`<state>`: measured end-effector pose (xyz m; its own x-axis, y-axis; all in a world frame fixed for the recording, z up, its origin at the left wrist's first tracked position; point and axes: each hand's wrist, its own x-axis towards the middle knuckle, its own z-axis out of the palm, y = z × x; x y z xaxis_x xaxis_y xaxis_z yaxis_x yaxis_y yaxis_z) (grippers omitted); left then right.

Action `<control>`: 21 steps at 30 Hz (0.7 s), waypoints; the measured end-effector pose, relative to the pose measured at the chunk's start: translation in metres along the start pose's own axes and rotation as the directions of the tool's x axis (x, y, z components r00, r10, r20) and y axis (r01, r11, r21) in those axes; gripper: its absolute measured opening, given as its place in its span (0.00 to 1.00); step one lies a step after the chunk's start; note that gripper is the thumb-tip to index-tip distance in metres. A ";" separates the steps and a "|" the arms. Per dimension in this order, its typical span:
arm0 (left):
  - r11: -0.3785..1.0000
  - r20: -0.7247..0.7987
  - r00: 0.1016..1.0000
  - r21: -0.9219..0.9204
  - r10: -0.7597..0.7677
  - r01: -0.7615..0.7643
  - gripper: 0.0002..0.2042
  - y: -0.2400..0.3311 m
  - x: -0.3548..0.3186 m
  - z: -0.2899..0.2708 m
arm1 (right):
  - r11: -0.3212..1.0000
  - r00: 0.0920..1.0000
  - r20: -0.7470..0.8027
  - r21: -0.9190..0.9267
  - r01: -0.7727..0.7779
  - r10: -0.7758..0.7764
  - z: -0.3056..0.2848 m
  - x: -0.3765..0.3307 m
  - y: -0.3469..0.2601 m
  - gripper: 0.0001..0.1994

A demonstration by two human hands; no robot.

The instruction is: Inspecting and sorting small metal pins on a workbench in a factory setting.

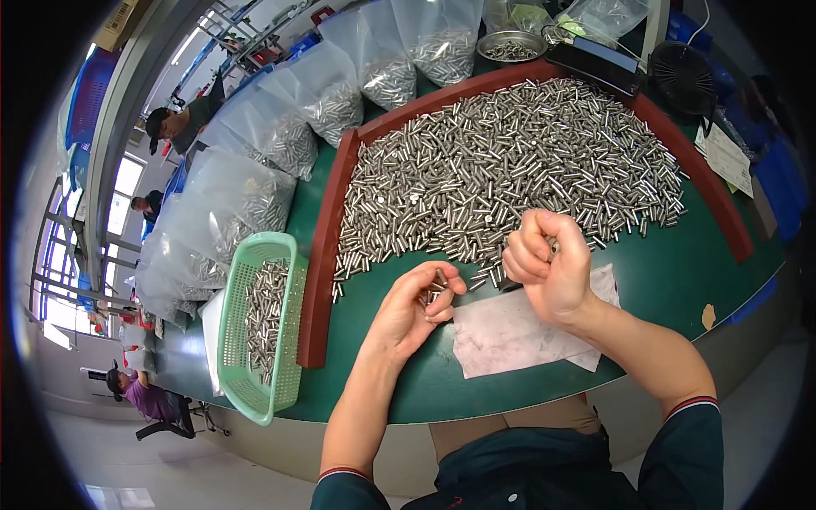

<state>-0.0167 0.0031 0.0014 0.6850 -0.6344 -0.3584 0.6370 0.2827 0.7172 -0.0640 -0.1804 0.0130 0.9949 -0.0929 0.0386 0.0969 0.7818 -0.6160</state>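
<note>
A broad heap of small, shiny metal pins (501,161) covers the far part of the green table. In front of its near edge, my left hand (412,310) is curled with the palm turned up, and several metal pins (439,279) show among its fingers. To its right, my right hand (551,268) is raised at the heap's near edge with the fingers folded in; what they hold, if anything, is hidden. A stained white cloth (501,336) lies flat on the table, partly under my right hand and wrist.
Dark red wooden rails (327,255) border the heap. Left of them stands a green plastic basket (289,319) partly filled with pins. Clear bags of pins (336,98) line the back left. A metal bowl (531,38) and a dark device (595,66) sit behind the heap. Other people are at the far left.
</note>
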 end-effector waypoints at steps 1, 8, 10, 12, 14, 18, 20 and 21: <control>0.999 -0.002 1.000 -0.039 -0.001 0.001 0.13 0.001 0.000 0.001 | 1.000 1.000 -0.002 0.001 0.000 0.000 0.000 0.000 0.000 0.16; 0.563 -0.068 0.918 0.806 0.392 -0.180 0.07 -0.011 0.002 0.013 | 0.997 1.000 0.005 -0.072 -0.025 0.026 -0.002 0.002 0.001 0.17; 0.299 0.014 0.894 0.940 0.449 -0.165 0.06 -0.015 0.002 0.015 | 0.997 1.000 0.008 -0.074 -0.025 0.026 -0.002 0.002 0.000 0.17; 0.174 0.074 0.873 0.968 0.482 -0.178 0.06 -0.020 0.003 0.019 | 0.997 1.000 0.009 -0.072 -0.028 0.029 -0.002 0.001 0.002 0.17; 0.026 0.144 0.844 0.983 0.516 -0.184 0.06 -0.023 0.005 0.021 | 0.997 1.000 0.005 -0.077 -0.029 0.029 -0.002 0.001 0.002 0.17; 0.005 0.153 0.838 0.983 0.523 -0.183 0.05 -0.024 0.007 0.021 | 0.995 1.000 0.003 -0.094 -0.025 0.026 -0.001 0.001 0.002 0.17; 0.012 0.154 0.844 0.982 0.514 -0.186 0.04 -0.023 0.006 0.020 | 0.995 1.000 0.006 -0.099 -0.024 0.025 -0.002 0.000 0.002 0.17; 0.011 0.154 0.844 0.983 0.513 -0.186 0.04 -0.023 0.005 0.020 | 0.995 1.000 0.017 -0.095 -0.024 0.026 -0.002 0.000 0.003 0.17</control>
<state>-0.0347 -0.0210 -0.0052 0.8509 -0.5013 0.1572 -0.4676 -0.5859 0.6619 -0.0636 -0.1797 0.0097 0.9974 -0.0625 0.0358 0.0699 0.7217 -0.6887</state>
